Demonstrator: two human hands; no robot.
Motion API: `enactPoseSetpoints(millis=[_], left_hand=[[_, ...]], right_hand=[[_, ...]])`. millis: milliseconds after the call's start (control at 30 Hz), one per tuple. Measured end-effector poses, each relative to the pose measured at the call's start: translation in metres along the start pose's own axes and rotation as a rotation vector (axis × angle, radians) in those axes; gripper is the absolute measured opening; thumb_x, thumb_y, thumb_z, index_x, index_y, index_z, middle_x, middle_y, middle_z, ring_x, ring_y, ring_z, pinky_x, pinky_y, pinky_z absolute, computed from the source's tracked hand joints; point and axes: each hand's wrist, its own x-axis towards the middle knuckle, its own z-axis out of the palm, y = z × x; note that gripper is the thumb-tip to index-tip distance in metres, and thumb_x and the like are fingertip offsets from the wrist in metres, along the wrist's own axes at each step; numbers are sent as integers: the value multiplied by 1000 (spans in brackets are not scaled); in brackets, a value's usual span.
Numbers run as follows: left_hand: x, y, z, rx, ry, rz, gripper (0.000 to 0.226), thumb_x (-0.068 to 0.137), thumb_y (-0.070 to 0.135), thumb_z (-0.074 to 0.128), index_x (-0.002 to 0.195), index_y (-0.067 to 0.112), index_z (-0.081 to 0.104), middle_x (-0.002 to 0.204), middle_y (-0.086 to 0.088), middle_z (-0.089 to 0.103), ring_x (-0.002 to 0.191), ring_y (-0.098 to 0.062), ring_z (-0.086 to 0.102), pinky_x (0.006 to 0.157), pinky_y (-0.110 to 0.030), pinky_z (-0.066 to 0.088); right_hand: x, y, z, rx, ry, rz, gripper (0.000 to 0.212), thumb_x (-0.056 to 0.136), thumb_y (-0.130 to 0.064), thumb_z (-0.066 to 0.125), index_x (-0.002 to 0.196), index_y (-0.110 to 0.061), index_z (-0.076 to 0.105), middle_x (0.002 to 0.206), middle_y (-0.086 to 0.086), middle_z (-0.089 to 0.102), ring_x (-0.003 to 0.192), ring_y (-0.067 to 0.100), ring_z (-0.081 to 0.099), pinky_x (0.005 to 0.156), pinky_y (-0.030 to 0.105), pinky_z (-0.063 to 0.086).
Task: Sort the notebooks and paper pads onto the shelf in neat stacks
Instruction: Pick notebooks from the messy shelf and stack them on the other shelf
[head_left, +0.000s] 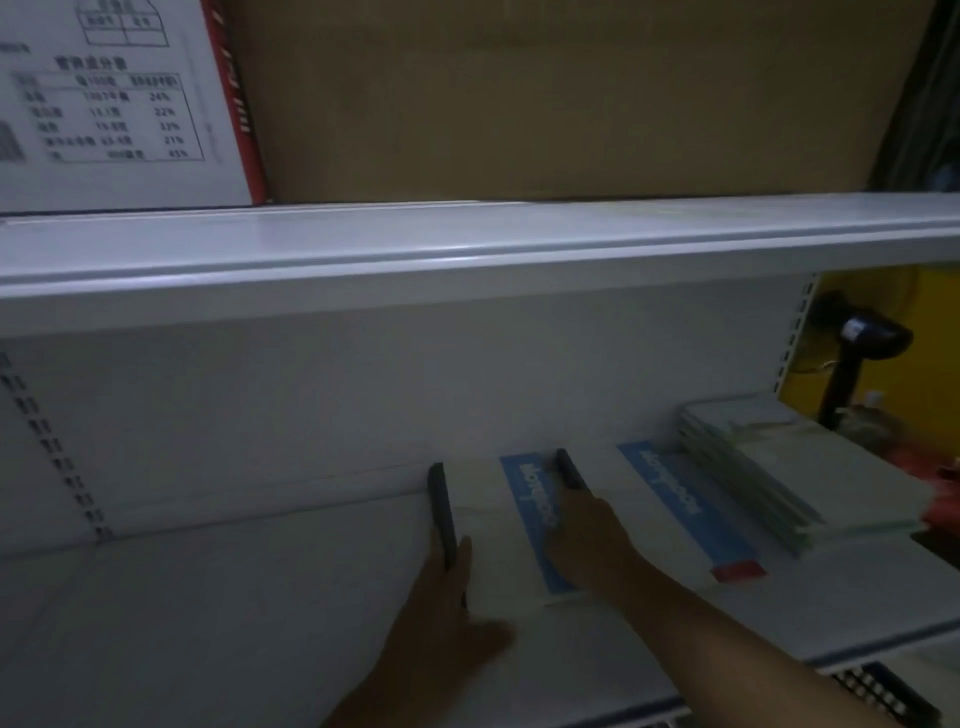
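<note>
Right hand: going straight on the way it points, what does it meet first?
Probably the black spine just beyond the right hand, then the shelf's back panel; depth is unclear.

We read "Notebook" on the blue bands of the left notebook (535, 509) and right notebook (680, 499); the white carton (114, 119) lists 24%, 22%, 21%, 45%.

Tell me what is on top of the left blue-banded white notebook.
The right hand rests on the white notebook with the blue band, covering part of the band's lettering. The thumb of the left hand lies by its dark left edge. Nothing else shows.
</note>
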Motion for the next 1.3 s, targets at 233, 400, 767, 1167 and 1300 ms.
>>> enactPoseSetpoints(millis=[233,400,767,1167,1300], left_hand=[[2,-3,-1,-43,84,-5,139,37,95,50,148,30,-1,143,23,-24,136,4,9,100,-5,21],[2,-12,6,-136,194,-6,106,66,48,76,132,50,-6,153,17,0,142,-2,13,104,-10,20],[-9,7,-6,-45,91,-14,97,72,42,75,147,42,13,151,20,18,136,-4,30,101,-11,25],[-196,-74,-218,628,136,-270,66,99,44,35,152,17,8,161,-5,5,148,-20,2,119,-35,9],[-299,-117,-345,840,343,-480,65,97,52,33,149,15,22,158,-9,16,145,-24,14,117,-38,16]], right_hand=[[-8,-8,20,-90,-71,-105,50,96,-16,39,145,-14,29,152,14,20,137,28,29,109,31,27],[-14,-5,37,-182,35,-162,55,97,-18,33,150,-17,18,158,17,3,143,27,18,115,33,21],[-21,3,36,-235,318,-437,24,66,-9,49,76,-12,70,86,9,68,78,31,67,65,37,55],[-86,-142,48,-691,74,-482,56,94,-22,38,147,-14,25,151,9,32,139,21,30,113,35,29],[-181,-293,120,-528,-119,-843,51,95,-22,38,146,-18,31,158,10,14,144,25,20,117,33,21]])
